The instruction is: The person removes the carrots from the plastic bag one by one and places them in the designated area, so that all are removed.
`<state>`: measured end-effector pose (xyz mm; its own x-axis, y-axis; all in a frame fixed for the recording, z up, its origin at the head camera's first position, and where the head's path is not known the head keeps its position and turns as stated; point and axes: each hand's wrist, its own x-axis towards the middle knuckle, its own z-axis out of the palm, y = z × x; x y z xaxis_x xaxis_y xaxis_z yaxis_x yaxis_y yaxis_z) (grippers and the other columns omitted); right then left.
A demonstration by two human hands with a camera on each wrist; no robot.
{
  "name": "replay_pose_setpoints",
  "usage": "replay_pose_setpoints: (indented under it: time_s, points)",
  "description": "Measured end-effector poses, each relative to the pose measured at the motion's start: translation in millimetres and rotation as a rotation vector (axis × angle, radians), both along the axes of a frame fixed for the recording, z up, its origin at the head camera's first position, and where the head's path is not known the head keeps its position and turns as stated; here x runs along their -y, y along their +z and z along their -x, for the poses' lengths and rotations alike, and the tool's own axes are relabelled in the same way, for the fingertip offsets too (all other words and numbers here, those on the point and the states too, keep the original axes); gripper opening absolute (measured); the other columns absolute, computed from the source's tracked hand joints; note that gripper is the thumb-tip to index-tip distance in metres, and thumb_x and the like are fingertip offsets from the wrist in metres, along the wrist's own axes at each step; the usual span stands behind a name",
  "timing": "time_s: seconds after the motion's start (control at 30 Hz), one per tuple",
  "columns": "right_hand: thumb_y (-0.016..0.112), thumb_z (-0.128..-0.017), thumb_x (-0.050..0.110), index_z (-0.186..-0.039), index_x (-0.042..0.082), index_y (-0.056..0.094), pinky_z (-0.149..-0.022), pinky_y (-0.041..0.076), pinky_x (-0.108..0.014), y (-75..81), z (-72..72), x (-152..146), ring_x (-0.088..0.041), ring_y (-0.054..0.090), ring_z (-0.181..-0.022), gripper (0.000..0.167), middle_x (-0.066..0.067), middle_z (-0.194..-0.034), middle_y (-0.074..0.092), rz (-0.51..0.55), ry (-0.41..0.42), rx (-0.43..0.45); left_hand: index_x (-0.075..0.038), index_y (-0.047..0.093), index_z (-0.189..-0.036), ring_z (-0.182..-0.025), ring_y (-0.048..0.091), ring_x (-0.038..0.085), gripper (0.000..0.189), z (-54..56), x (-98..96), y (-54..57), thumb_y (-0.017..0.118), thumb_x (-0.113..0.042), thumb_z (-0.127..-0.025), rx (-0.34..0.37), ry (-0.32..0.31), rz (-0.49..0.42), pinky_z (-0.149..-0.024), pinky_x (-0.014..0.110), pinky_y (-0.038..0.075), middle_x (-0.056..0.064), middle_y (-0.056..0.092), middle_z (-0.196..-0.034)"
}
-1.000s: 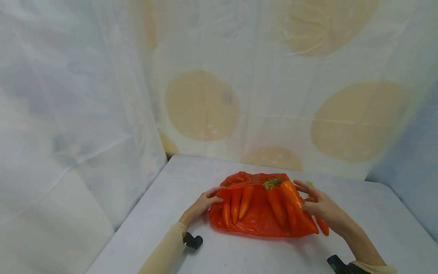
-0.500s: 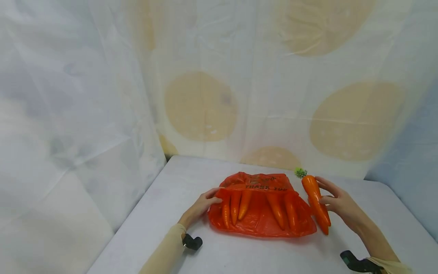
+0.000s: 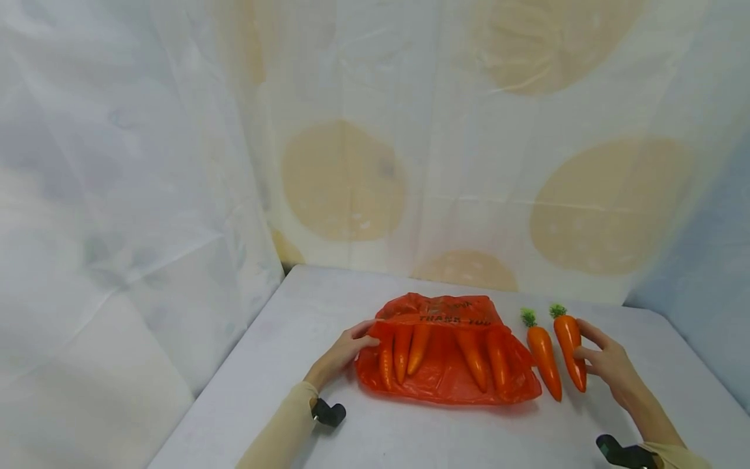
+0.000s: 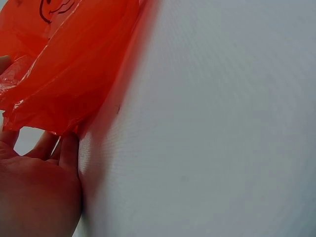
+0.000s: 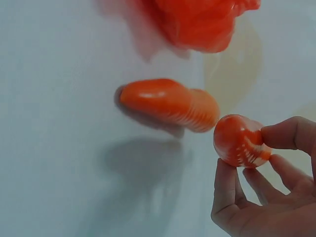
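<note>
Right of the bag [image 3: 443, 368] your left fingers [image 4: 70, 150] grip, your right fingers [image 5: 225, 186] pinch a carrot [image 3: 571, 352]; slackening could drop it.

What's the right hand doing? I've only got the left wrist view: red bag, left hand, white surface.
Observer: In the head view, the right hand pinches an orange carrot.
Operator: Any others outside the bag?
Observer: Yes, a second carrot lies on the table, between the red bag and the held one.
Operator: And the bag, anything in it?
Observer: Several more carrots show there, their narrow ends toward the person.
</note>
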<state>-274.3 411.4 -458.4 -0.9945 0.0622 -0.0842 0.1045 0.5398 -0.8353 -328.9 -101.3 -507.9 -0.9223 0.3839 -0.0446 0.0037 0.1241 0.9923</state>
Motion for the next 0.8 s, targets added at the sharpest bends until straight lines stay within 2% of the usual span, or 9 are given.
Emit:
replay_pose_setpoints:
  time_s: [0.03,0.07,0.2,0.33,0.5,0.8]
  points:
    - [0.050,-0.098,0.021,-0.157,0.004,0.003,-0.090,0.052,-0.058,-3.8,1.5,-3,-0.055,0.028,-0.132,0.078,-0.036,-0.156,0.011,-0.012,0.002,-0.007,-0.023,0.053,-0.142,-0.127,0.051,0.023,0.048,0.4,0.4,0.3,0.061,-0.028,-0.095,-0.004,-0.002,0.000,-0.113,0.049,0.036,0.002,0.057,-0.139]
    - [0.050,-0.097,0.018,-0.156,0.001,0.003,-0.089,0.053,-0.058,1.7,-1.5,0,-0.055,0.028,-0.131,0.077,-0.037,-0.155,0.011,-0.024,0.002,0.008,-0.023,0.053,-0.142,-0.127,0.050,0.023,0.048,0.6,0.6,0.5,0.061,-0.028,-0.095,-0.006,-0.002,0.000,-0.113,0.049,0.036,0.002,0.057,-0.139]
    - [0.053,-0.094,0.019,-0.156,-0.001,0.006,-0.084,0.056,-0.054,-12.9,5.7,-10,-0.055,0.030,-0.131,0.081,-0.037,-0.155,0.012,-0.031,-0.013,0.031,-0.024,0.052,-0.143,-0.127,0.050,0.023,0.048,1.6,1.2,-0.9,0.061,-0.028,-0.095,-0.016,-0.006,0.004,-0.113,0.049,0.036,0.002,0.057,-0.139]
    - [0.052,-0.094,0.019,-0.156,0.000,0.003,-0.095,0.048,-0.061,-12.5,4.5,-9,-0.056,0.026,-0.132,0.081,-0.038,-0.155,0.009,-0.028,-0.027,0.073,-0.023,0.053,-0.142,-0.126,0.051,0.023,0.047,1.7,1.1,-2.3,0.061,-0.027,-0.096,-0.018,-0.010,0.000,-0.113,0.048,0.036,0.002,0.057,-0.139]
    - [0.047,-0.096,0.015,-0.156,0.000,0.001,-0.102,0.042,-0.063,-11.4,2.6,-5,-0.056,0.024,-0.133,0.077,-0.039,-0.154,0.007,-0.036,-0.052,0.125,-0.023,0.052,-0.143,-0.127,0.050,0.023,0.048,1.5,1.0,-2.2,0.061,-0.026,-0.095,-0.015,-0.007,-0.009,-0.113,0.049,0.036,0.003,0.057,-0.139]
    - [0.049,-0.094,0.016,-0.155,-0.001,0.000,-0.103,0.040,-0.064,-13.5,2.4,-3,-0.056,0.024,-0.132,0.080,-0.040,-0.153,0.007,-0.036,-0.071,0.152,-0.024,0.053,-0.142,-0.130,0.048,0.024,0.049,1.4,-0.1,-1.3,0.062,-0.028,-0.094,-0.007,0.002,0.003,-0.114,0.052,0.033,0.002,0.056,-0.141]
